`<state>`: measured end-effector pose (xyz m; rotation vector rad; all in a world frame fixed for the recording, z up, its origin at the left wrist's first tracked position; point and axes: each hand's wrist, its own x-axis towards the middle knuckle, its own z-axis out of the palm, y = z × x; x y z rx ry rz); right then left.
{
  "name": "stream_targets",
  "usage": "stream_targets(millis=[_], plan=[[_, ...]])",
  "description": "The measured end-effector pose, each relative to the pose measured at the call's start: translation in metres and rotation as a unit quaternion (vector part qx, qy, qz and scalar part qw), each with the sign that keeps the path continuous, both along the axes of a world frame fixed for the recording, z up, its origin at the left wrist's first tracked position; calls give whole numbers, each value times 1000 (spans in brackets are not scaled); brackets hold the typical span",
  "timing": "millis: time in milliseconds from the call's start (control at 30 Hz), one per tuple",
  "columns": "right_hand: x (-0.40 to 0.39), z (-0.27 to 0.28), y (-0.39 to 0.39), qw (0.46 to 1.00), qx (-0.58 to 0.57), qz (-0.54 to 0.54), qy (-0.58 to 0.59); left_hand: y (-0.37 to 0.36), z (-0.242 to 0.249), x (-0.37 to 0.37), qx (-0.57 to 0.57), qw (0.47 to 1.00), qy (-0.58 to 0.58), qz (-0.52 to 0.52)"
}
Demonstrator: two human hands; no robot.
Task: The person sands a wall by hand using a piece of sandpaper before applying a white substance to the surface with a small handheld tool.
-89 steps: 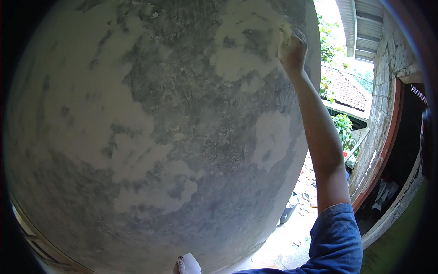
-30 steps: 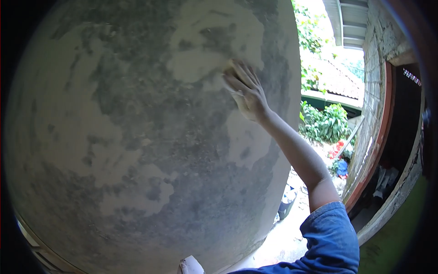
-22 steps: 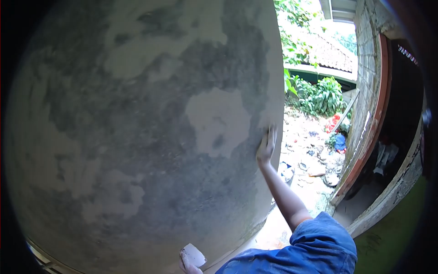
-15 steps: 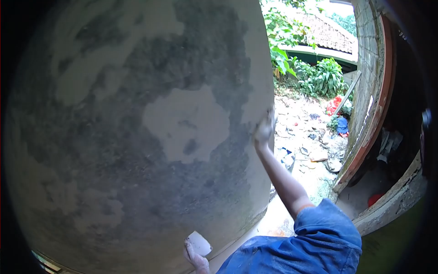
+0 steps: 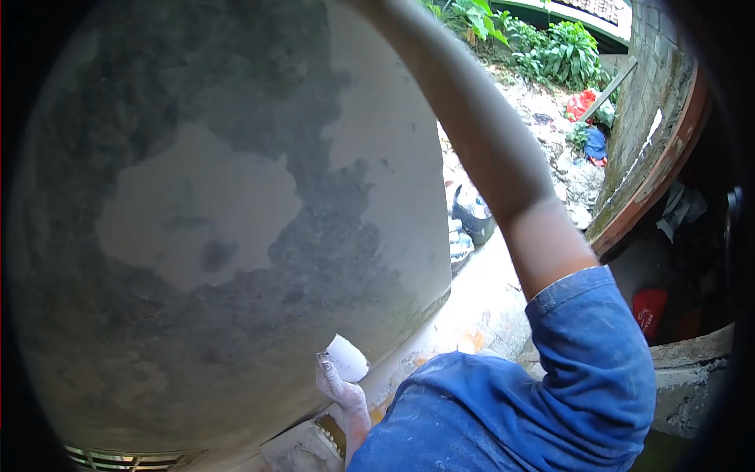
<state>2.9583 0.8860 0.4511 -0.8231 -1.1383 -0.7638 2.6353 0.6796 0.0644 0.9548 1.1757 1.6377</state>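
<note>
Near the bottom of the head view, my left hand (image 5: 338, 387), coated in whitish dust, is closed around the edge of a small white flat plate (image 5: 349, 360) shaped like a putty spreader. The plate tilts up beside a large grey wall (image 5: 314, 240), which fills the left side. A smooth pale patch (image 5: 197, 193) marks the wall's middle, and a pale band (image 5: 401, 173) runs along its right edge. My right arm (image 5: 480, 134) reaches up across the view to the upper edge of the frame. The right hand itself is out of sight there.
Right of the wall's edge, a dark bucket-like container (image 5: 473, 216) stands outside on pale, littered ground (image 5: 578, 185). A brick wall (image 5: 649, 118) and a reddish frame (image 5: 661, 177) border a dark opening. Green plants (image 5: 566, 55) grow behind.
My right hand has moved from the wall's right edge up past the top of the frame. The view has shifted down and right; my left hand still grips the white flat plate.
</note>
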Motion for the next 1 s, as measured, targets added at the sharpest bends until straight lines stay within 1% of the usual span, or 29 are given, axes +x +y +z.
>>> stream_targets(millis=[67, 133, 200, 233, 267, 300, 333, 367, 400, 433, 467, 500, 533, 600, 633, 667, 700, 767, 800, 867, 900, 933, 967, 1000], plan=[[-1, -88, 3, 983, -121, -137, 33, 0, -1, -8, 63, 986, 147, 44], [-10, -183, 1, 996, -26, -86, -5, -2, -4, -24, 103, 972, 187, 96], [-36, -297, -9, 977, -167, -44, 128, 4, 9, -53, 187, 922, 321, 106], [-46, -351, -12, 975, -173, -16, 139, 8, 22, -53, 217, 918, 301, 139], [-64, -406, -16, 952, -232, -44, 195, 13, 36, -52, 247, 912, 281, 169], [-79, -457, -20, 921, -272, -2, 280, 17, 45, -59, 279, 897, 295, 176], [-90, -497, -22, 880, -306, 42, 361, 23, 63, -58, 321, 866, 327, 198], [-96, -527, -20, 877, -304, 39, 370, 27, 74, -64, 360, 832, 367, 209], [-101, -551, -18, 812, -309, 72, 490, 33, 84, -70, 398, 795, 403, 219], [-105, -564, -17, 732, -307, 104, 599, 37, 95, -73, 401, 794, 406, 211], [-103, -546, -17, 730, -304, 101, 604, 41, 106, -74, 414, 752, 455, 237], [-95, -524, -10, 716, -286, 102, 628, 46, 113, -77, 426, 707, 500, 263], [-85, -490, -5, 702, -268, 102, 652, 53, 116, -84, 429, 708, 499, 258], [-63, -406, 1, 792, -251, 82, 551, 65, 121, -99, 451, 660, 534, 275], [-58, -354, -7, 818, -247, 72, 515, 72, 121, -105, 476, 647, 539, 254], [-57, -318, -14, 842, -245, 60, 477, 76, 122, -108, 477, 649, 539, 246], [-60, -307, -16, 841, -246, 54, 479, 80, 122, -109, 470, 641, 554, 246], [-64, -299, -19, 910, -245, 31, 333, 85, 121, -110, 452, 628, 585, 244], [-67, -315, -18, 910, -244, 25, 335, 89, 119, -112, 455, 630, 582, 240], [-81, -393, -15, 908, -236, 18, 347, 100, 115, -116, 476, 601, 608, 206], [-90, -435, -17, 883, -256, 23, 394, 103, 113, -116, 478, 602, 607, 200], [-100, -476, -21, 854, -274, 29, 441, 106, 112, -114, 475, 578, 627, 216], [-112, -512, -26, 796, -286, 67, 530, 110, 111, -114, 472, 553, 646, 230], [-118, -533, -29, 729, -290, 104, 611, 113, 109, -112, 477, 554, 644, 223]])
